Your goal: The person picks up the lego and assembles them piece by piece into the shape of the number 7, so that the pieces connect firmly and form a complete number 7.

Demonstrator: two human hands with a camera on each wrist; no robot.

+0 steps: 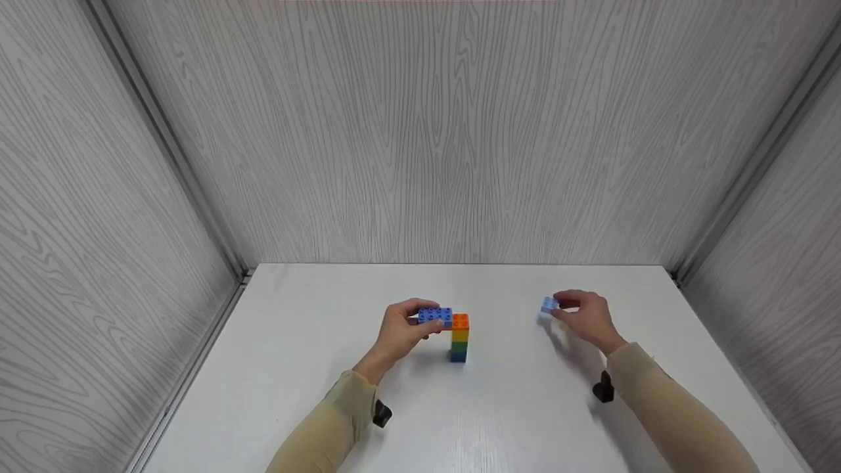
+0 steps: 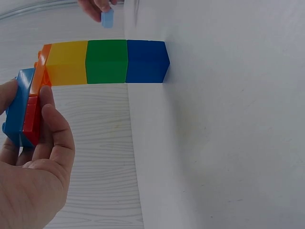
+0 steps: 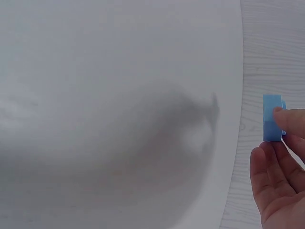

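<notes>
A tower of stacked toy bricks stands upright on the white table: a dark blue brick (image 1: 458, 357) at the bottom, then a green brick (image 1: 459, 347), a yellow brick (image 1: 460, 335) and an orange brick (image 1: 462, 320) on top. My left hand (image 1: 399, 330) pinches a blue brick (image 1: 433, 315) beside the orange one. Under that blue brick a red brick (image 2: 32, 119) shows in the left wrist view, with fingers beneath it. Off to the right, my right hand (image 1: 587, 318) pinches a small light blue brick (image 3: 272, 119) between thumb and fingers, held above the table.
The white table (image 1: 315, 394) lies under both hands. Pale wood-grain panels rise at the back (image 1: 420, 131), the left (image 1: 85, 230) and the right (image 1: 782, 263). A small black device (image 1: 382, 414) hangs at the left wrist, another black device (image 1: 603, 387) at the right.
</notes>
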